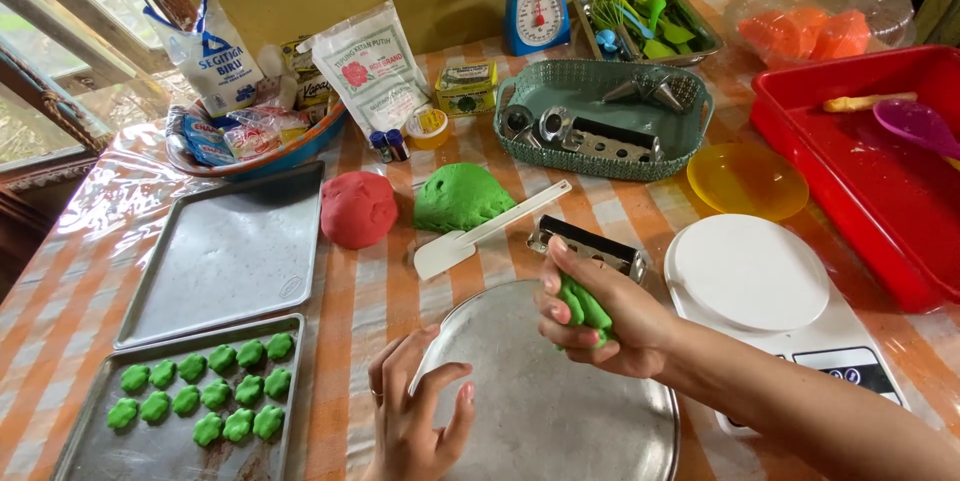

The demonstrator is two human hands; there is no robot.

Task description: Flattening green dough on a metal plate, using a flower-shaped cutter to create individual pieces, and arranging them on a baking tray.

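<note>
My right hand (598,316) is closed around a lump of green dough (583,304), held above a round metal plate (540,411). My left hand (415,411) rests on the plate's left rim with its fingers apart and nothing in it. Just behind my right hand lies a metal cookie mould (588,244). A white spatula (480,233) lies between it and a larger mound of green dough (460,197). Left of that mound sits a ball of red dough (358,208).
A baking tray (180,441) with several green dough shapes sits front left, a bare tray (228,253) behind it. A white digital scale (760,286), a yellow dish (747,181), a red tub (870,171) and a green basket (600,116) stand right and behind. Flour bags line the back.
</note>
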